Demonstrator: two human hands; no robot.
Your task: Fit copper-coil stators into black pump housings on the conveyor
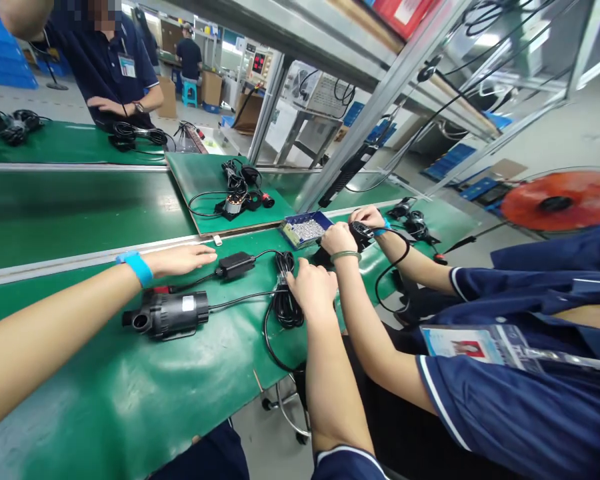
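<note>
Right hand (314, 287) is resting over the coil (289, 312), thumb standing off from the fingers; whether it's pinching cable, I cannot tell. Left hand (187, 259) is extending straight fingers, gripping nothing visible, around the pump's (173, 317) twelve o'clock! From that pump, the box (236, 265) is sitting at two, the coil at three, all on the counter (130, 393). Handling this well, I'm judging, is calling for gathering loops gently and leaving the lead (245, 298) slack. Trickier now: right fingertips are hiding, left palm is facing down, and a loop (266, 340) is disappearing near the right forearm (333, 380).
</note>
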